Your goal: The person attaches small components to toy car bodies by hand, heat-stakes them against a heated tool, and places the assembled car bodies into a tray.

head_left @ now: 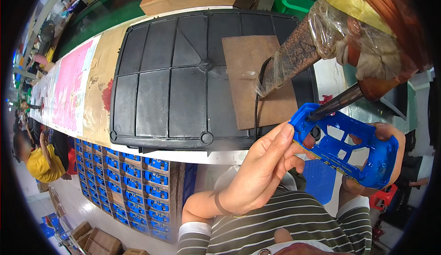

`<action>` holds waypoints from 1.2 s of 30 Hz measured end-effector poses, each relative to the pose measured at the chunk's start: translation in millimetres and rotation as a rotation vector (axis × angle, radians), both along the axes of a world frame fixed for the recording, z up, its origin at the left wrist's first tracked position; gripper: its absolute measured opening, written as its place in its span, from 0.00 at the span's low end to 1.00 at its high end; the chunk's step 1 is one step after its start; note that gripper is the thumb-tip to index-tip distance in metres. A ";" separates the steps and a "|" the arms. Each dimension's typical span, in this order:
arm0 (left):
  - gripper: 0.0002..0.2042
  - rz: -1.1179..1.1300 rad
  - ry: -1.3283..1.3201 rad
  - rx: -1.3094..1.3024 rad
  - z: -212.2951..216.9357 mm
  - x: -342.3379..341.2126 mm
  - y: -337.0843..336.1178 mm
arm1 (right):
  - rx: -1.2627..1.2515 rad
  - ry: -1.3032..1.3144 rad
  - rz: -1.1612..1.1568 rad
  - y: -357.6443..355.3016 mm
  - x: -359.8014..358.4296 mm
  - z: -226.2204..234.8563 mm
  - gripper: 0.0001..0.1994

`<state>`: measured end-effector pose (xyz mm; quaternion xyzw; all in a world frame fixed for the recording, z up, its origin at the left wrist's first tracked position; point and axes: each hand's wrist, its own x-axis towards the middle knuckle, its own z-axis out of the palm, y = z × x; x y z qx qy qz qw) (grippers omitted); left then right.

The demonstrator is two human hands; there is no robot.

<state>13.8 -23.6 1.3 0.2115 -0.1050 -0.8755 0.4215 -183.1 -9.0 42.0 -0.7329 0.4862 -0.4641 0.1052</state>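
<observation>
Between my two hands is a blue plastic toy car body shell (337, 167) with window openings and a yellow-and-black stripe along its side. My left hand (259, 177) pinches its left end between thumb and fingers. Wrapped round the right end are the fingers of my right hand (395, 147), partly hidden by the shell. The tip of a dark metal rod (337, 101) reaches into the shell's upper left corner, beside my left thumb; whether it touches is hard to tell. That rod comes out of a brown holder on a rusty metal bar (294, 53) wrapped in clear film and cloth.
The bar rests on a brown board (245, 66) atop a large black plastic tray (156, 89). Below the bench's left side stands a rack of blue shells (124, 186). A pink sheet (71, 87) lies farther left, near a person in yellow (46, 165). A red stool (383, 196) is at right.
</observation>
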 end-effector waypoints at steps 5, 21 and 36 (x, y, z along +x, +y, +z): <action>0.21 -0.005 -0.004 0.009 -1.2 1.1 -0.9 | -0.195 0.042 -0.128 -2.8 9.3 -5.2 0.39; 0.20 -0.010 -0.019 0.038 2.7 2.3 1.2 | 0.268 -0.138 -0.025 4.8 -6.6 13.0 0.33; 0.20 -0.031 -0.001 -0.002 1.5 0.6 0.2 | -0.107 0.129 -0.027 1.8 7.5 8.0 0.35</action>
